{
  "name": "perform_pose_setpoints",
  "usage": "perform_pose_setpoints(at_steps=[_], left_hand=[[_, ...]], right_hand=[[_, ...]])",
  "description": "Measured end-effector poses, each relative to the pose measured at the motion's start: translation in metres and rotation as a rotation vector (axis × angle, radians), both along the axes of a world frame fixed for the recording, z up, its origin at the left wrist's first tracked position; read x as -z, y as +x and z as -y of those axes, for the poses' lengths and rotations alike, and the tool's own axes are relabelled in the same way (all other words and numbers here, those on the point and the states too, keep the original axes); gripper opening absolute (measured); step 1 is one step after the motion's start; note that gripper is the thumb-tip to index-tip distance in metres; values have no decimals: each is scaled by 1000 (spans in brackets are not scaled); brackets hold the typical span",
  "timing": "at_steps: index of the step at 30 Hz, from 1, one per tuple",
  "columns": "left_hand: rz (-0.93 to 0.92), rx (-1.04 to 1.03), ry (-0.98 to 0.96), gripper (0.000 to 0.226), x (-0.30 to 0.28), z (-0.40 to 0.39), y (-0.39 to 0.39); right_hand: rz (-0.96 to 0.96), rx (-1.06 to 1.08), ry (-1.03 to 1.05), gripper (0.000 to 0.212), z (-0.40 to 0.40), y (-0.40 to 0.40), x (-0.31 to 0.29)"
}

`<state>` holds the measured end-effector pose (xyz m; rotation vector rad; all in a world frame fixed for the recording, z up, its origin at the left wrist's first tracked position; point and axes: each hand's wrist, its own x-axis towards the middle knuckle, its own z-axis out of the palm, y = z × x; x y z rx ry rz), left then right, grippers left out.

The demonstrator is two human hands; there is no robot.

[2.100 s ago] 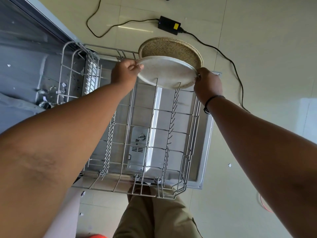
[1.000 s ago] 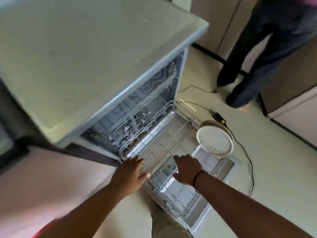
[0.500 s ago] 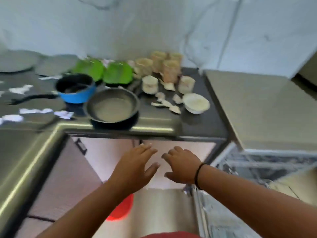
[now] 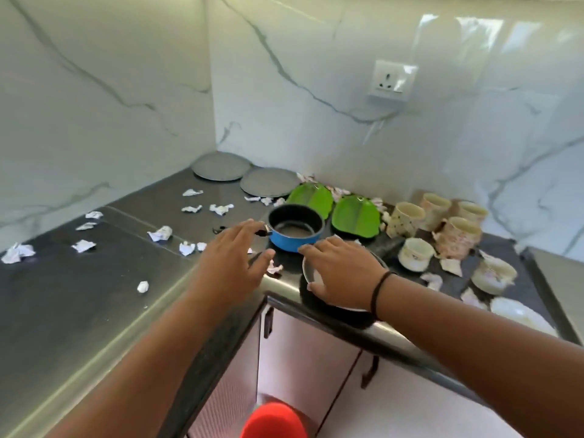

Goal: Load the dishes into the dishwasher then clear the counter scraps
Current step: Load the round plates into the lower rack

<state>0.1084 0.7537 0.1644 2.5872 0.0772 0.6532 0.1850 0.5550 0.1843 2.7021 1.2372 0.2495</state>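
The right hand [image 4: 343,271] is lying over the dark frying pan [image 4: 339,312] at the tabletop [image 4: 94,305] edge, its fingers spread and straight, gripping nothing. The left hand [image 4: 234,263] is hovering with fingers relaxed and apart, holding nothing, near the blue saucepan [image 4: 295,232]. Crumpled paper scraps [image 4: 160,233] are lying scattered across the tabletop, with cups [image 4: 404,219] and green plates [image 4: 355,218] behind.

Beyond both hands, glossy marble-look wall [image 4: 316,58], polished dark stone counter [image 4: 79,295]; crumpled paper scraps [image 4: 160,233], shiny green plastic plates [image 4: 355,218], a blue enamelled pot [image 4: 295,230] with matt black inside.
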Motion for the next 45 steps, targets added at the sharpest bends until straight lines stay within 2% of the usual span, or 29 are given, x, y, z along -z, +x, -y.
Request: perform_pose_setpoints(at_steps=[8,11,16,21,26,32,36,38,41,45], left_hand=[[-67,-126,76,57,-8,-22,104],[-115,-168,33,56,-9,-29,142],[-139,-199,-255,50,-4,-44,182],[-130,-258,-486,44,-1,-79,218],[-114,-269,-719,32,11,-118,263],[-209,-279,-904,32,40,-168,329],[-325,-255,-802,35,62,-194,366],[-363,-254,-797,39,71,-204,383],[-404,-281,-909,38,80,-210,404],[-437,-300,-1149,34,88,-208,431]], right_hand=[[-121,35,192,71,-25,121,6],[-247,82,252,67,-28,168,11],[-445,166,339,69,-38,235,14],[-637,266,521,64,-66,281,26],[-690,328,608,59,-98,309,44],[-675,393,601,57,-142,351,66],[-669,505,601,55,-167,392,75],[-637,557,576,46,-177,416,77],[-584,614,565,21,-183,449,78],[-694,683,624,19,-187,482,85]])
